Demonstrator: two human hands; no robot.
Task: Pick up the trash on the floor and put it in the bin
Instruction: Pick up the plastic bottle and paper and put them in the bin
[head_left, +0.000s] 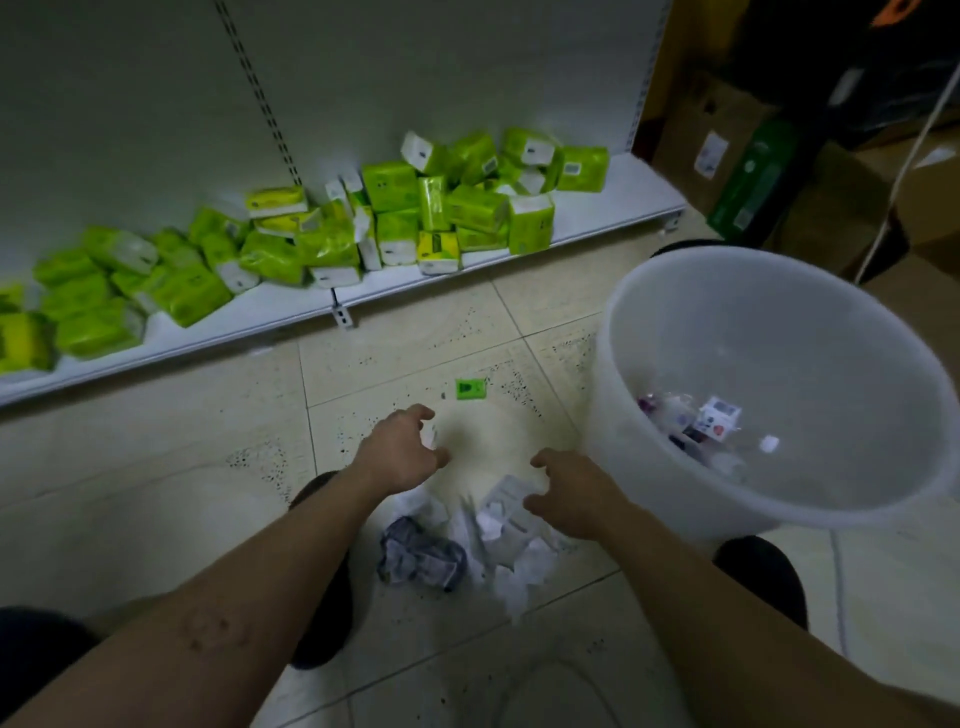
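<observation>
A pile of torn white paper scraps (511, 545) lies on the tiled floor between my feet, with a crumpled grey-blue wrapper (421, 553) at its left. A small green card (470, 388) lies farther out on the floor. My left hand (402, 449) hovers above the far left of the pile, fingers curled around a small white scrap. My right hand (569, 491) is spread just over the right side of the pile, touching the paper. The white plastic bin (649, 322) stands to the right, with some wrappers in its bottom.
A low white shelf (613, 200) along the back carries several green tissue packs (395, 213). Cardboard boxes (706, 135) and a green pack stand at the back right. My dark shoes (761, 577) flank the pile.
</observation>
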